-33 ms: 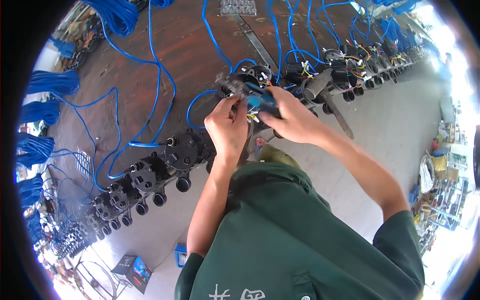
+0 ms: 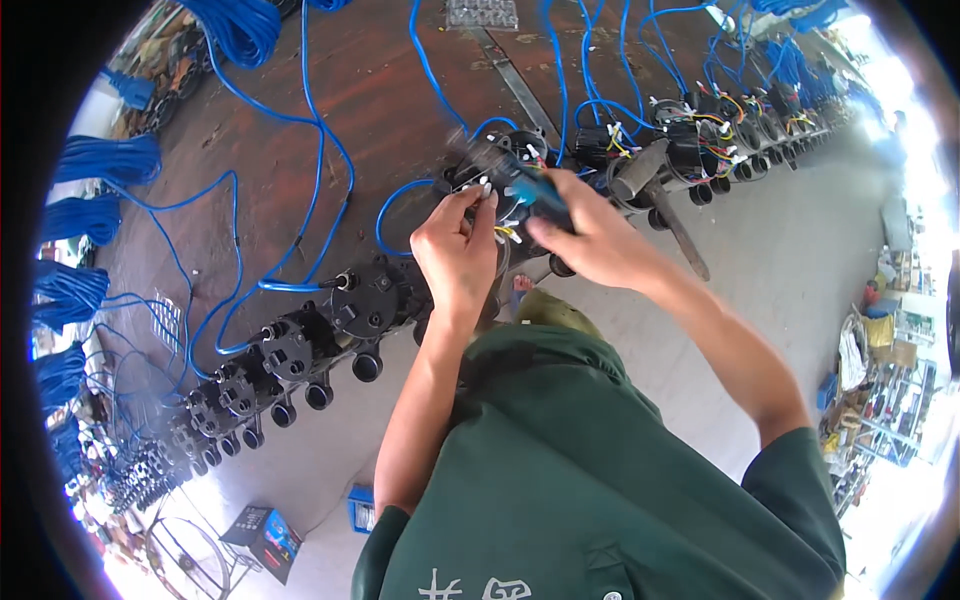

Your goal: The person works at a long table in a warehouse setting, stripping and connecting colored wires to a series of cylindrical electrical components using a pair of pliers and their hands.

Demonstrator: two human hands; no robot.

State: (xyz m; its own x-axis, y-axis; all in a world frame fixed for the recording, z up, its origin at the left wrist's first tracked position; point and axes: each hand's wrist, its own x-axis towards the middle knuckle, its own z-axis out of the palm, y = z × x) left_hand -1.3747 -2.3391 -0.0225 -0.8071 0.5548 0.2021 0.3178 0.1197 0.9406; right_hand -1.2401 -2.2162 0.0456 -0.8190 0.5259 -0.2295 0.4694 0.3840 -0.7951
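My left hand (image 2: 455,250) is closed in a pinch on a small white wire connector (image 2: 487,188), held over an open black pump housing (image 2: 528,146). My right hand (image 2: 605,240) grips pliers (image 2: 535,192) with dark and teal handles. Their metal head, smeared by motion, points up and left, just beyond the left fingertips. Yellow and white wires (image 2: 508,232) show below the tool, between my hands. Part of the housing is hidden behind the pliers and my fingers.
A hammer (image 2: 638,172) lies to the right of my right hand, handle over the table edge. Lidded black pumps (image 2: 370,305) line the edge at left; open ones with loose wires (image 2: 695,145) continue at right. Blue cables (image 2: 325,150) cross the brown tabletop (image 2: 390,110).
My right hand and the pliers have shifted slightly right, away from the left fingertips, uncovering the white connector. My left hand stays nearly in place.
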